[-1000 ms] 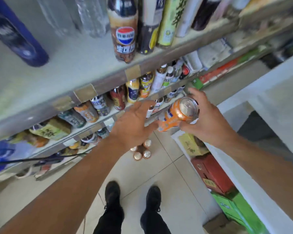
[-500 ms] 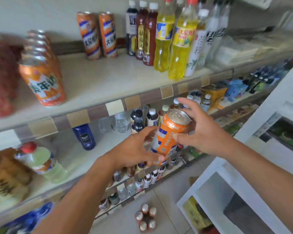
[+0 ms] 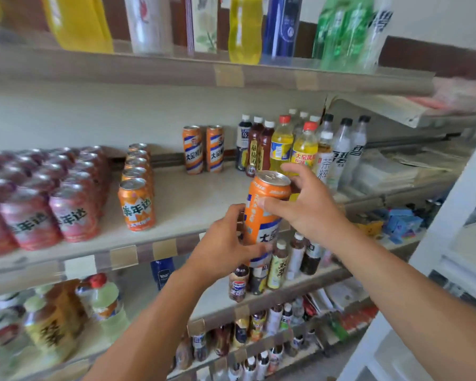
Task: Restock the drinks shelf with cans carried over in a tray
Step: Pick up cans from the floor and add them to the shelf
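I hold a tall orange can (image 3: 267, 204) with a blue and white label upright in front of the drinks shelf (image 3: 193, 204). My right hand (image 3: 308, 207) grips its upper half from the right. My left hand (image 3: 226, 246) wraps its lower half from the left. Two matching tall orange cans (image 3: 202, 149) stand at the back of the same shelf board. The tray is out of view.
A row of short orange cans (image 3: 136, 188) runs front to back left of the bare board, with several red cans (image 3: 47, 196) further left. Bottles (image 3: 294, 144) stand at the right of the shelf. More bottles fill the shelves above and below. A white cabinet (image 3: 451, 243) is at the right.
The view has tilted up from the floor to the middle shelf. Both hands have raised the orange can from low and tilted to upright at shelf height.
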